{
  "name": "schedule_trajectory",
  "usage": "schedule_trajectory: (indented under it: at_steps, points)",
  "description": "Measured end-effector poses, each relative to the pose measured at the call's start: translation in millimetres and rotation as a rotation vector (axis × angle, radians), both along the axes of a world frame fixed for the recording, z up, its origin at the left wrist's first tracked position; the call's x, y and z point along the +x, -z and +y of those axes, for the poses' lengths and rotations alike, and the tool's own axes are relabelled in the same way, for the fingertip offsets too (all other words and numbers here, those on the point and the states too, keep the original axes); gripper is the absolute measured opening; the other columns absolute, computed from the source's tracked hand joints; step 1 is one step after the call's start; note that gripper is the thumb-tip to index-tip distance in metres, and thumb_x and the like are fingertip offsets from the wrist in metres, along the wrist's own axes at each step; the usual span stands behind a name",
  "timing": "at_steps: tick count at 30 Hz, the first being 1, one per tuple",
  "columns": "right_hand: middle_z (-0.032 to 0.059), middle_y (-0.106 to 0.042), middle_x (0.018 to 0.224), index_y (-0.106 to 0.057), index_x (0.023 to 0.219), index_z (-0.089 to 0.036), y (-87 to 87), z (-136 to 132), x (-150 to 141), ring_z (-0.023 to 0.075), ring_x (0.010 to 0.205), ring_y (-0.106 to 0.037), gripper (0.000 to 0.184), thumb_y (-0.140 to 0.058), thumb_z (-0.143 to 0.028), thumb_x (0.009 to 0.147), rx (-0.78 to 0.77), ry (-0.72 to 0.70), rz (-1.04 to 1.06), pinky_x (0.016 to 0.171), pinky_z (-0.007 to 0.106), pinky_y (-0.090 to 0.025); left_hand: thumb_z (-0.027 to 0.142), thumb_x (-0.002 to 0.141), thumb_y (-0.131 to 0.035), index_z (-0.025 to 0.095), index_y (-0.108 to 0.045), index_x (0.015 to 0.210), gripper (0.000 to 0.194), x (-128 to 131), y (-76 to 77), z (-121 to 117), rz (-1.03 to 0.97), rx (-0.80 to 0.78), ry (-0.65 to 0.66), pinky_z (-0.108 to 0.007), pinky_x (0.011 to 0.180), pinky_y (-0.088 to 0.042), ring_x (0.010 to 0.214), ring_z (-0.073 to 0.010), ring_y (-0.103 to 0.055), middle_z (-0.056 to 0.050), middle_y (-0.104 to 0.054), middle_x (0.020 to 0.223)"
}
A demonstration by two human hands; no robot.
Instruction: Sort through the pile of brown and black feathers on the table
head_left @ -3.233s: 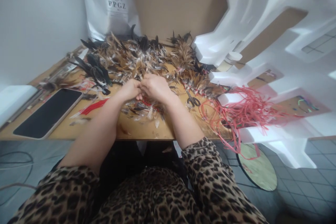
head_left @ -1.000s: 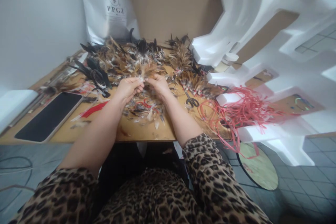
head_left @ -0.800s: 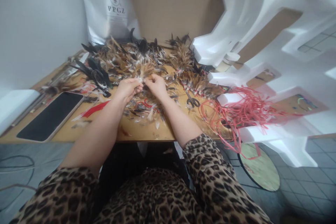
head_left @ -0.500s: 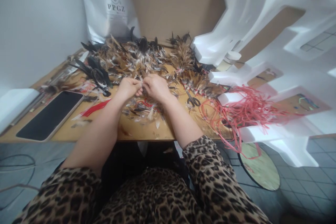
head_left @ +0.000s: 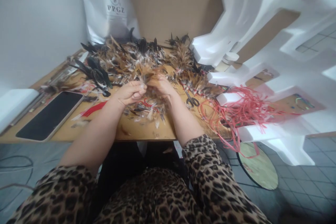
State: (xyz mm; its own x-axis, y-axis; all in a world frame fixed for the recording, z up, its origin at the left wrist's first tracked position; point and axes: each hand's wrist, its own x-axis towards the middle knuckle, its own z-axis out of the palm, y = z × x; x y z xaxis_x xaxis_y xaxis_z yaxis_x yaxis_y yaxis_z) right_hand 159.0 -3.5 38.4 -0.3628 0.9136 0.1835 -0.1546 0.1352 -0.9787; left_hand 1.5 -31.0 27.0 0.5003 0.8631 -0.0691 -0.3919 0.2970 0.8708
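Note:
My left hand (head_left: pixel 131 92) is closed in a pinch, thumb against the fingers, at the base of some brown feathers (head_left: pixel 147 72). Close beside it, my right hand (head_left: pixel 162 86) curls around the brown tips of these feathers; its fingers are partly hidden and a little blurred. Behind both hands spreads a pile of brown, white and black feathers (head_left: pixel 122 56). Below them lie small loose feathers (head_left: pixel 151 112) and bits of red string (head_left: pixel 145 103) on the wooden table (head_left: pixel 102 130).
Black-handled scissors (head_left: pixel 192 101) lie right of my hands, near a tangle of red plastic strips (head_left: pixel 244 108) on white foam packing (head_left: pixel 249 134). To the left are a red strip (head_left: pixel 95 108), long black feathers (head_left: pixel 96 71) and a phone (head_left: pixel 49 115). A silver bag (head_left: pixel 110 24) stands behind.
My hands have moved slightly apart. My right hand has shifted a little right and now curls around brown feathers; my left hand has turned, its thumb side showing more.

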Motion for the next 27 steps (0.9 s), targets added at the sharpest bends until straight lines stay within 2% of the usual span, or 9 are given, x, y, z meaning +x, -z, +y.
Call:
schedule_trajectory:
  at_steps: [3, 6, 14, 17, 22, 24, 27]
  points:
    - [-0.005, -0.047, 0.059, -0.05, 0.063, -0.016, 4.2, -0.4, -10.2, 0.0063, 0.058, -0.044, 0.028, -0.072, -0.031, 0.057, -0.018, -0.043, 0.129, 0.058, 0.02, -0.038, 0.008, 0.072, -0.063, 0.011, -0.057, 0.065, 0.01, 3.6, -0.6, 0.1, -0.178, -0.118, 0.016, -0.004, 0.029, -0.018, 0.029, 0.004, -0.026, 0.006, -0.039, 0.047]
    - [-0.0046, -0.049, 0.062, -0.048, 0.063, -0.016, 4.7, -1.4, -12.2, 0.0065, 0.061, -0.046, 0.028, -0.072, -0.03, 0.057, -0.007, -0.061, 0.198, 0.062, 0.02, -0.04, 0.004, 0.077, -0.055, 0.011, -0.052, 0.066, 0.014, 6.7, -0.2, 0.3, -0.275, -0.203, -0.002, -0.002, 0.028, -0.017, 0.029, 0.005, -0.024, 0.007, -0.034, 0.049]
    - [-0.0033, -0.053, 0.063, -0.046, 0.062, -0.017, 0.7, -6.1, -11.4, 0.0087, 0.063, -0.049, 0.032, -0.072, -0.035, 0.057, 0.011, -0.073, 0.157, 0.067, 0.023, -0.042, 0.007, 0.085, -0.047, 0.012, -0.051, 0.067, 0.019, 10.7, -1.1, -3.0, -0.299, -0.302, -0.048, -0.001, 0.027, -0.016, 0.029, 0.0053, -0.022, 0.007, -0.03, 0.051]
    - [-0.0048, -0.05, 0.062, -0.046, 0.064, -0.018, 3.1, -2.1, -13.2, 0.0078, 0.061, -0.047, 0.03, -0.071, -0.034, 0.058, 0.026, 0.015, 0.146, 0.064, 0.022, -0.04, 0.008, 0.085, -0.048, 0.013, -0.053, 0.071, 0.016, 11.3, -1.3, -1.7, -0.301, -0.327, -0.086, -0.001, 0.029, -0.02, 0.032, 0.0048, -0.027, 0.006, -0.033, 0.053]
    - [-0.0058, -0.048, 0.061, -0.048, 0.064, -0.017, 9.5, 8.2, -13.1, 0.006, 0.059, -0.042, 0.023, -0.067, -0.031, 0.061, 0.086, 0.261, 0.066, 0.064, 0.02, -0.038, 0.005, 0.083, -0.05, 0.011, -0.055, 0.075, 0.012, 9.8, -1.9, 8.1, -0.269, -0.36, -0.15, 0.0, 0.035, -0.03, 0.039, 0.0037, -0.041, 0.003, -0.045, 0.058]
    - [-0.0056, -0.049, 0.061, -0.05, 0.063, -0.016, 12.3, 10.9, -12.8, 0.0058, 0.059, -0.042, 0.02, -0.065, -0.028, 0.062, 0.1, 0.343, 0.038, 0.063, 0.02, -0.037, 0.002, 0.079, -0.055, 0.009, -0.059, 0.079, 0.009, 8.2, -0.3, 13.1, -0.192, -0.285, -0.211, -0.001, 0.036, -0.032, 0.04, 0.003, -0.043, 0.002, -0.049, 0.057]
    - [-0.0055, -0.05, 0.06, -0.051, 0.063, -0.016, 17.5, 13.4, -13.7, 0.006, 0.059, -0.042, 0.016, -0.063, -0.027, 0.063, 0.098, 0.41, 0.019, 0.062, 0.02, -0.037, 0.004, 0.071, -0.063, 0.006, -0.065, 0.08, 0.01, 6.6, 5.2, 18.6, -0.014, -0.086, -0.342, -0.006, 0.039, -0.038, 0.042, -0.0003, -0.049, -0.001, -0.057, 0.056]
